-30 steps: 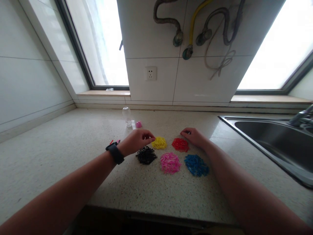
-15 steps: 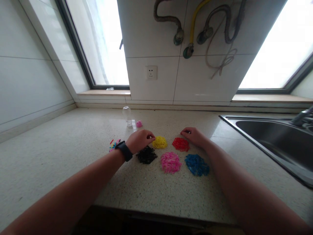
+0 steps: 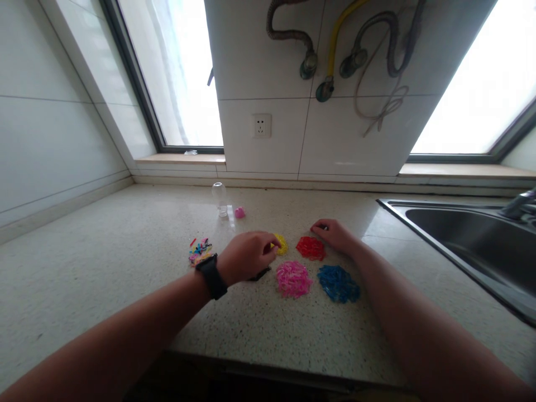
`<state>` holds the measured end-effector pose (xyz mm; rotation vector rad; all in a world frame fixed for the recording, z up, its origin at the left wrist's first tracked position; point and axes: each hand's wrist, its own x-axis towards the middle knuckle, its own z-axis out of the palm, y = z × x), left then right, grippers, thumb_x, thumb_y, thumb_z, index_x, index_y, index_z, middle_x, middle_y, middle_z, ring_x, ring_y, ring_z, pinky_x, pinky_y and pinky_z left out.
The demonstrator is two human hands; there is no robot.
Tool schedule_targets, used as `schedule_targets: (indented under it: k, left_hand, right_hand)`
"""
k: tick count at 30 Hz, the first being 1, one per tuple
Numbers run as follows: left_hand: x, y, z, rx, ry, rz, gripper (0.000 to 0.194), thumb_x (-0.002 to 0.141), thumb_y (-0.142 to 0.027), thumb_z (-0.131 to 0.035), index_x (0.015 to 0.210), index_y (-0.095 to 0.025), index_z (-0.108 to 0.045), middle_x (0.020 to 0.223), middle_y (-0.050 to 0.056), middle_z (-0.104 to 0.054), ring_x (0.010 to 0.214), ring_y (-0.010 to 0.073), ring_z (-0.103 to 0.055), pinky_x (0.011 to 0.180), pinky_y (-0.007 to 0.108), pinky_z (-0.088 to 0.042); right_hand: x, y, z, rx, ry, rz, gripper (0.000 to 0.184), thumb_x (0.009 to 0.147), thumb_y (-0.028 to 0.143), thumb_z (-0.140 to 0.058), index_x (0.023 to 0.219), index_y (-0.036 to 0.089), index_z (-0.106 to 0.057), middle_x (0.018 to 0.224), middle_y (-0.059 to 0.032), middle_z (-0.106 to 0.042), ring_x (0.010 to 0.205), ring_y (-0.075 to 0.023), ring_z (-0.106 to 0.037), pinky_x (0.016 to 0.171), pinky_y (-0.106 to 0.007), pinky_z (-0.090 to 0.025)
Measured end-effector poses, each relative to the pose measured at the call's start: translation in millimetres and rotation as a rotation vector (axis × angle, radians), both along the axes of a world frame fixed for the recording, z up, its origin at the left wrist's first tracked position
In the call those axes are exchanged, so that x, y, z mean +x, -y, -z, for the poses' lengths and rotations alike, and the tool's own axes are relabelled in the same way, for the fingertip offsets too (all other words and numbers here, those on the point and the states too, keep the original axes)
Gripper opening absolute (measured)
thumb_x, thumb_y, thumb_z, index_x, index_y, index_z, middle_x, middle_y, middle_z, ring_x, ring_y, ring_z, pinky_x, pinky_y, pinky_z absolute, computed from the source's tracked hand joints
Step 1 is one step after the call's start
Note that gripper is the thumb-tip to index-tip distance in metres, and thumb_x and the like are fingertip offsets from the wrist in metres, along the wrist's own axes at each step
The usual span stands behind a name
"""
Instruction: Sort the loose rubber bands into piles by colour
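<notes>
Small thin bands, like little rubber bands, lie sorted by colour in piles. My left hand (image 3: 249,255), with a black watch at its wrist, hovers over the black pile (image 3: 262,274) and covers most of it. Its fingers are pinched beside the yellow pile (image 3: 281,244), partly hiding it; anything between them is too small to see. My right hand (image 3: 330,232) rests on the counter behind the red pile (image 3: 310,248), its fingertips closed together, contents hidden. Nearer me are the pink pile (image 3: 293,279) and the blue pile (image 3: 338,283). A mixed-colour pile (image 3: 200,251) lies left of my left hand.
A clear bottle (image 3: 219,200) stands toward the back of the speckled counter (image 3: 125,268), with a pink cap (image 3: 239,212) beside it. A steel sink (image 3: 460,234) with a tap is set in at the right. The wall carries a socket (image 3: 262,126) and hoses.
My left hand has moved right and a little toward me, now covering most of the black pile and part of the yellow one. The mixed pile shows more fully. My right hand stays put.
</notes>
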<state>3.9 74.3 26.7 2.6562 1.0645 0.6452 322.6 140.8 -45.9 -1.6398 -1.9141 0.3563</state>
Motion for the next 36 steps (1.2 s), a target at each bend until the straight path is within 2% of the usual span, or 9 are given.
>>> schedule_targets:
  k: [3,7,12,14,17,21,27,31,36]
  left_hand:
    - [11.7,30.8,-0.3,-0.037,0.008,0.173,0.019,0.091,-0.025,-0.055,0.103,-0.023,-0.07,0.086,0.0,-0.071,0.077,0.0149,-0.063,0.072,0.028,-0.045]
    - [23.7,66.3,11.9,-0.04,-0.011,0.421,0.017,0.09,-0.024,-0.056,0.102,-0.022,-0.068,0.085,-0.001,-0.07,0.074,0.0138,-0.062,0.069,0.027,-0.045]
    - [28.8,93.7,36.5,0.172,-0.075,0.74,0.015,0.093,-0.033,-0.058,0.099,-0.023,-0.066,0.082,-0.003,-0.066,0.071,0.015,-0.056,0.056,0.03,-0.04]
    - [28.4,99.2,43.3,0.267,-0.082,0.831,0.014,0.096,-0.032,-0.055,0.097,-0.022,-0.064,0.083,-0.003,-0.064,0.072,0.0148,-0.053,0.052,0.03,-0.038]
    - [26.6,102.2,48.3,0.359,-0.082,0.879,0.013,0.097,-0.024,-0.053,0.091,-0.02,-0.063,0.086,-0.002,-0.062,0.074,0.0145,-0.051,0.05,0.03,-0.038]
    - [25.0,101.4,50.8,0.348,-0.055,0.904,0.016,0.097,-0.024,-0.052,0.086,-0.019,-0.062,0.081,-0.003,-0.059,0.073,0.0136,-0.049,0.049,0.029,-0.039]
    - [24.7,98.2,54.0,0.333,-0.134,0.98,0.027,0.089,-0.026,-0.065,0.066,-0.019,-0.054,0.077,0.0,-0.059,0.075,0.0108,-0.054,0.059,0.025,-0.048]
    - [25.6,96.4,58.7,0.386,-0.166,1.049,0.043,0.088,-0.025,-0.064,0.051,-0.02,-0.042,0.079,0.005,-0.061,0.08,0.0115,-0.059,0.06,0.023,-0.049]
    - [28.9,94.6,59.9,0.328,-0.193,1.076,0.039,0.089,-0.023,-0.059,0.052,-0.021,-0.048,0.085,0.006,-0.064,0.073,0.0112,-0.061,0.059,0.023,-0.051]
  right_hand:
    - [-0.1,0.6,-0.1,0.006,-0.013,-0.005,0.029,0.086,0.039,-0.057,0.091,0.018,-0.076,0.089,-0.0079,-0.077,0.082,-0.0212,-0.068,0.079,-0.032,-0.05]
    - [-0.6,1.4,-1.1,0.012,-0.019,-0.004,0.029,0.085,0.039,-0.057,0.091,0.018,-0.077,0.089,-0.008,-0.077,0.082,-0.0214,-0.068,0.078,-0.032,-0.05]
    - [-3.2,4.6,-4.2,0.013,-0.031,-0.012,0.028,0.085,0.037,-0.057,0.091,0.018,-0.077,0.089,-0.0083,-0.077,0.081,-0.0216,-0.068,0.076,-0.032,-0.05]
    - [-4.2,6.1,-5.3,0.01,-0.033,-0.014,0.027,0.085,0.036,-0.057,0.091,0.018,-0.076,0.09,-0.0082,-0.077,0.082,-0.0215,-0.068,0.076,-0.032,-0.05]
    - [-3.8,6.6,-5.4,0.002,-0.025,-0.016,0.028,0.085,0.036,-0.056,0.092,0.018,-0.076,0.09,-0.0079,-0.077,0.081,-0.0214,-0.068,0.075,-0.032,-0.049]
    - [-0.8,4.3,-3.2,-0.011,-0.013,-0.012,0.029,0.085,0.038,-0.056,0.092,0.018,-0.076,0.087,-0.0073,-0.076,0.078,-0.0208,-0.066,0.073,-0.032,-0.049]
    - [-3.9,7.8,-8.5,-0.006,0.016,-0.004,0.03,0.085,0.038,-0.055,0.093,0.017,-0.075,0.087,-0.0073,-0.075,0.074,-0.0193,-0.063,0.071,-0.032,-0.047]
    - [-16.5,16.3,-22.9,0.056,-0.027,0.01,0.031,0.084,0.037,-0.054,0.096,0.016,-0.073,0.085,-0.0081,-0.073,0.068,-0.0179,-0.06,0.066,-0.031,-0.046]
    - [-61.8,33.1,-57.4,0.128,-0.144,-0.065,0.029,0.086,0.039,-0.055,0.095,0.017,-0.072,0.08,-0.0069,-0.071,0.066,-0.0163,-0.058,0.061,-0.029,-0.045]
